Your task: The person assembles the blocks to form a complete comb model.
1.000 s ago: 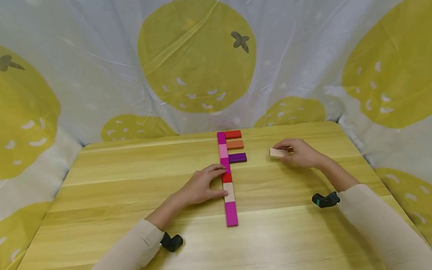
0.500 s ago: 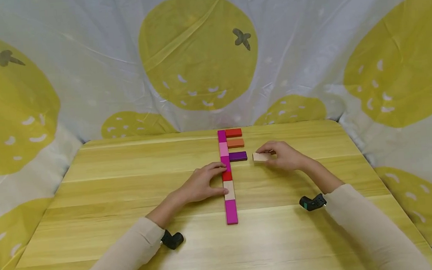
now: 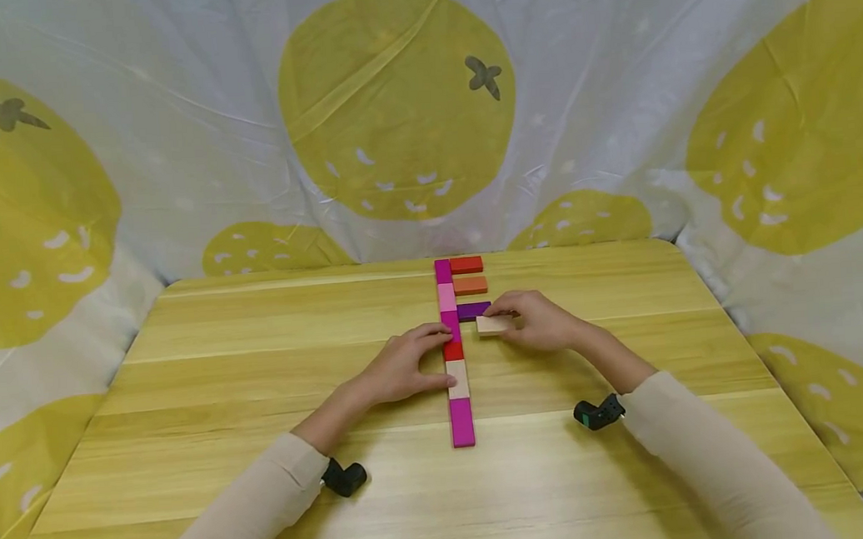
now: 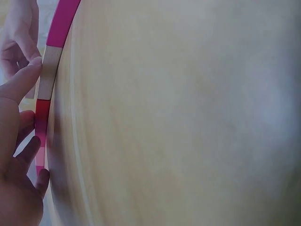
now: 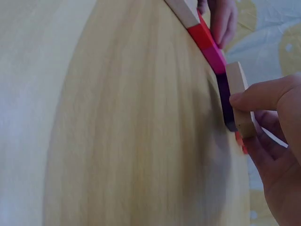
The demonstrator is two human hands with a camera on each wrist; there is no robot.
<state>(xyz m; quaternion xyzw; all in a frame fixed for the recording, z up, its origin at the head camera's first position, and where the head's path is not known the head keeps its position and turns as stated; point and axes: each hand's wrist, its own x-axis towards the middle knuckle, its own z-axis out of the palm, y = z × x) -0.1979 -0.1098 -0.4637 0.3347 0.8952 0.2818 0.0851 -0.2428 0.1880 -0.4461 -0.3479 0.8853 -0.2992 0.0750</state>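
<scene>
My right hand (image 3: 544, 320) pinches a plain wooden block (image 3: 491, 325) between thumb and fingers. That block is near the right side of a long row of blocks and overlaps the near edge of a purple block (image 3: 472, 311) in the head view. My left hand (image 3: 401, 368) lies along the row's left side with fingers loosely extended. Its thumb touches a plain wooden block (image 4: 48, 77) in the row, and its fingertips reach a magenta block (image 3: 450, 325). Between these two sits a red block (image 3: 453, 351). The right wrist view shows the pinched block (image 5: 237, 80) beside the purple one.
A pink block (image 3: 446, 297) and a magenta block (image 3: 442, 271) form the row's far end; another magenta block (image 3: 461, 423) ends it nearest me. Red (image 3: 466, 264) and orange (image 3: 470, 285) blocks stick out rightward. The wooden table (image 3: 268, 515) meets a patterned curtain (image 3: 578, 109) behind.
My right hand has carried the plain wooden block leftward and slightly nearer me, from the open table on the right to beside the purple block. The left hand has stayed at the row.
</scene>
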